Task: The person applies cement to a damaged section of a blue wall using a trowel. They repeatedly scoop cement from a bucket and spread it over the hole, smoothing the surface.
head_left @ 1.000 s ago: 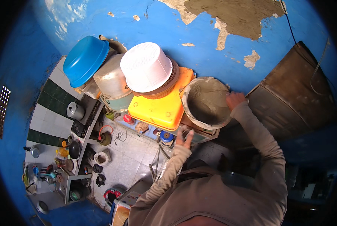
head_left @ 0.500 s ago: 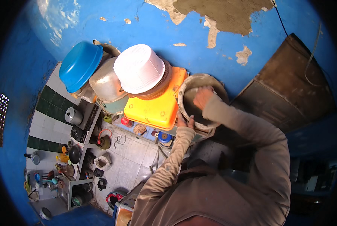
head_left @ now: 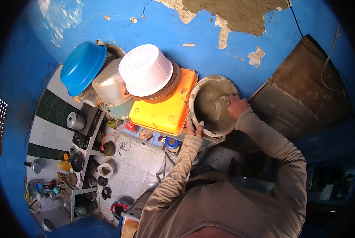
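A round bucket [head_left: 191, 99] with a pale, crusted rim stands tilted against the blue wall. Wet grey mortar [head_left: 211, 101] lies inside it, with a lighter smeared streak near its right side. My left hand [head_left: 194, 129] grips the bucket low on its near left edge, thumb and fingers closed against it. At the right side of the bucket, my right hand [head_left: 237, 107] is closed with its fingers curled down into the opening. Whatever those fingers hold, if anything, is hidden.
Left of the bucket, an orange plastic lid [head_left: 161, 115] carries a white basket [head_left: 146, 71]. A blue basin [head_left: 83, 68] and a metal pot [head_left: 110, 83] stand farther left. A brown panel [head_left: 304, 83] leans at right. Bare plaster [head_left: 233, 14] marks the wall.
My right hand has moved from over the middle of the bucket to its right side, uncovering more of the mortar. My left hand stays at the bucket's near left edge.
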### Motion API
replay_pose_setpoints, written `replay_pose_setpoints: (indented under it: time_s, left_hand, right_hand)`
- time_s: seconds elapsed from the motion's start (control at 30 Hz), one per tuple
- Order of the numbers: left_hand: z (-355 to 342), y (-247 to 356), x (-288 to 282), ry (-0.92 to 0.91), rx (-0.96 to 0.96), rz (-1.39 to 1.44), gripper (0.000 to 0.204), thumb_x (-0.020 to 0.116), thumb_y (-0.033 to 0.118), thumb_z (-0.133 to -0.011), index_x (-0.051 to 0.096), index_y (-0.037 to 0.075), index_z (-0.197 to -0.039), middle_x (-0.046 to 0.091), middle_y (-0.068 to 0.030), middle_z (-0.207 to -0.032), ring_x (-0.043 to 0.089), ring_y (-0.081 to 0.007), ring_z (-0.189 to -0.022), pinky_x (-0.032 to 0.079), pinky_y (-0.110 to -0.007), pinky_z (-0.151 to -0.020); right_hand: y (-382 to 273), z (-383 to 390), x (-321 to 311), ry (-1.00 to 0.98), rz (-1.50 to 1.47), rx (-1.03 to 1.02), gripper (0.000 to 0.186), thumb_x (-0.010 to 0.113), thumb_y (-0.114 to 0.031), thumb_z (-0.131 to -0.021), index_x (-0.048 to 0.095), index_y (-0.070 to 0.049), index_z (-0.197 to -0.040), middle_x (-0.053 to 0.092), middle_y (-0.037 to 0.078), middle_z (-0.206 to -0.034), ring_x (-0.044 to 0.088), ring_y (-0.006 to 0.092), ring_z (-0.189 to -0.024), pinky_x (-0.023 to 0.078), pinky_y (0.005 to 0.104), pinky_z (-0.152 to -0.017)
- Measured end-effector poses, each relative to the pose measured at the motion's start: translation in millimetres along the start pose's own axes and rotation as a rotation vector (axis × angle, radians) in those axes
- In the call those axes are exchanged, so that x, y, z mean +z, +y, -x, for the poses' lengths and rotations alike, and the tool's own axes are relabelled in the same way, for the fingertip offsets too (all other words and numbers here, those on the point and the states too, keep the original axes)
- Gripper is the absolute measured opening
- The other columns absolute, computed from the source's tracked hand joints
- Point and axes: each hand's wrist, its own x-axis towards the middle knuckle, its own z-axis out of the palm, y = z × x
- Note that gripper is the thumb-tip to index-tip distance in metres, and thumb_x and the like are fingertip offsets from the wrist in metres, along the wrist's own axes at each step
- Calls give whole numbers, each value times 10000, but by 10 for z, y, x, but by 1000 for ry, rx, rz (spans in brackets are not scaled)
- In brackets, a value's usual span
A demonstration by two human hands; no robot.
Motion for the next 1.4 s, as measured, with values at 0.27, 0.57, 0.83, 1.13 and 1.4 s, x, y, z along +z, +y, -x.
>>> replay_pose_setpoints:
  time_s: [0.27,0.57,0.83,1.13,1.4]
  left_hand:
    - [63,90,9,9,-111,96,642,599,53,-840,244,-36,-1367,405,-156,-1316,407,-206,-1180,307,-279,-993]
    - [36,66,-68,-44,-57,-53,622,604,100,-846,275,-34,-1358,384,-172,-1337,362,-219,-1223,274,-290,-1015]
    - [22,2,-92,-75,-54,-99,604,603,94,-847,290,-41,-1346,407,-166,-1314,386,-212,-1201,275,-289,-1011]
    - [-70,169,44,-7,-61,125,566,574,22,-836,316,-14,-1338,468,-132,-1267,463,-205,-1130,358,-285,-944]
    - [-150,206,22,105,-326,287,548,558,4,-830,318,21,-1323,550,-85,-1116,547,-153,-920,462,-242,-681]
  right_hand:
    - [53,378,246,-9,-125,55,251,511,-99,-764,579,-10,-989,499,77,-960,504,250,-937,455,394,-664]
    - [101,167,-64,-327,-3,189,127,565,-147,-760,666,-85,-805,644,88,-916,618,284,-877,485,383,-686]
    - [-72,101,-152,-317,-361,114,230,581,-215,-748,667,-3,-768,661,153,-793,637,262,-723,490,378,-648]
    - [371,448,419,-300,-1399,338,235,556,-202,-784,663,6,-780,582,61,-570,507,121,-431,404,278,-424]
    - [420,493,423,-172,-1348,390,230,551,-192,-807,652,10,-759,548,42,-530,467,100,-401,374,265,-389]
